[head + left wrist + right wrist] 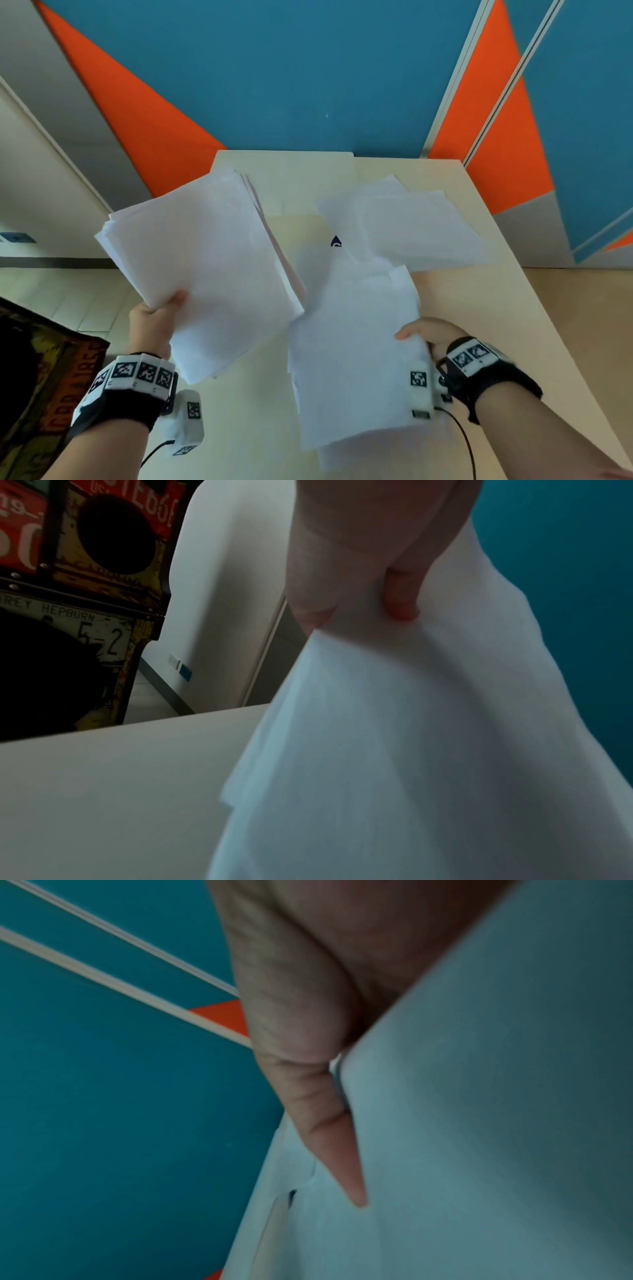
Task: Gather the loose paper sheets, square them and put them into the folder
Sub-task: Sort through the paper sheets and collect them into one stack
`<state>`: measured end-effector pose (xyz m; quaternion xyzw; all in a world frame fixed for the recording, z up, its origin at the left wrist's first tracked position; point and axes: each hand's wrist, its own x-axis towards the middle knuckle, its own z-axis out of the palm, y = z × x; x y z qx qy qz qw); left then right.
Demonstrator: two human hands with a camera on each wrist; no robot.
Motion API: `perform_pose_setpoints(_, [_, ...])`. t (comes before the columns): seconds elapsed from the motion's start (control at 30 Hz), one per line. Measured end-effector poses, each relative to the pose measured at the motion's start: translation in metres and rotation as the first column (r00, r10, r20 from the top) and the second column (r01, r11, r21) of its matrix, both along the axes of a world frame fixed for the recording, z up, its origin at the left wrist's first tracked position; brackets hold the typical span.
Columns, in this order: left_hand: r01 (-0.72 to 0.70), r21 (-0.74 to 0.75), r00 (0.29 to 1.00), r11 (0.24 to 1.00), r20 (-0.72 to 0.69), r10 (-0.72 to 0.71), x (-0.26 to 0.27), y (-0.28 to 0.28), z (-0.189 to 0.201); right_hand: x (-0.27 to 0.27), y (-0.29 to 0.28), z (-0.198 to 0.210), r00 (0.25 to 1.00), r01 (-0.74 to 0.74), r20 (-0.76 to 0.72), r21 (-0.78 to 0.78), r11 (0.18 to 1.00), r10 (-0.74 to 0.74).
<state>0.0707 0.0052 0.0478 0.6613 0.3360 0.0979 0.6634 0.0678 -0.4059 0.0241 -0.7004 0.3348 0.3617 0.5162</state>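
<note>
The cream tabletop (462, 308) carries loose sheets (411, 222) near its far right corner. The left hand (154, 322) pinches a thick stack (205, 260) lifted over the left edge. The right hand (428, 334) grips a second bundle (352, 359) near the front edge. The folder can't be told apart.

A cream table (428, 308) is standing before a blue wall (291, 68) that is carrying orange wedges (144, 113). Left of the table, a printed cabinet (85, 588) showing number-plate graphics is standing on the pale tiled floor (68, 294).
</note>
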Motion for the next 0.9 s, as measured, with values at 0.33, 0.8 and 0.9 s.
perform_pose_setpoints(0.33, [0.037, -0.028, 0.997, 0.999, -0.061, -0.038, 0.008, -0.01, 0.004, -0.027, 0.028, 0.131, 0.607, 0.0, 0.757, -0.304, 0.953, 0.242])
perform_pose_setpoints(0.8, [0.54, -0.174, 0.818, 0.824, -0.123, -0.562, 0.008, -0.034, 0.019, 0.018, 0.086, 0.095, 0.816, -0.027, 0.516, 0.486, 0.873, -0.262])
perform_pose_setpoints(0.9, [0.62, -0.221, 0.734, 0.753, -0.175, -0.656, 0.006, -0.029, 0.018, 0.016, 0.1, 0.067, 0.85, -0.025, 0.48, 0.447, 0.894, -0.216])
